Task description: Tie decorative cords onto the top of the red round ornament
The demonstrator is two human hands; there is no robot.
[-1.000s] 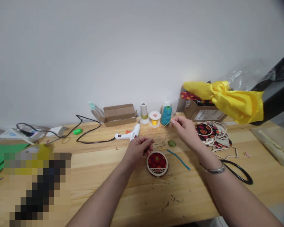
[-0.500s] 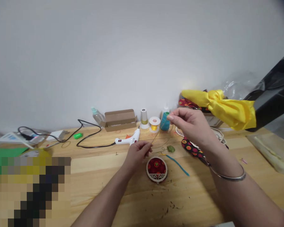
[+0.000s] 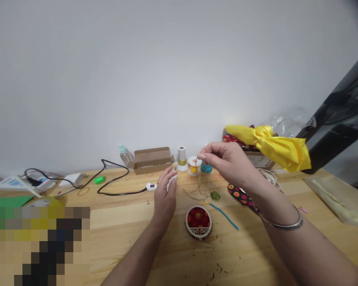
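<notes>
My right hand (image 3: 226, 161) pinches a thin olive-brown cord (image 3: 197, 174) between thumb and forefinger, raised in front of the thread spools. The cord hangs in loops toward a small green bundle (image 3: 215, 195). My left hand (image 3: 165, 192) reaches over the white glue gun (image 3: 151, 186), fingers stretched and parted. It hides most of the gun, so I cannot tell whether it touches it. Nearer me lies a round pendant (image 3: 198, 216) with dark red patterned fabric and a pale openwork frame. Beside it runs a blue cord (image 3: 225, 216) with a yellow end.
Along the wall stand a small bottle (image 3: 125, 155), an open cardboard box (image 3: 153, 161), a white spool (image 3: 181, 157), a yellow thread spool (image 3: 193, 165) and a blue one (image 3: 206, 167). Yellow cloth (image 3: 271, 145) lies at right. A black cable (image 3: 113, 193) crosses the left side.
My left hand has let go of the cord, moved left and up over the glue gun, and opened its fingers. My right hand, still pinching the cord, has shifted left.
</notes>
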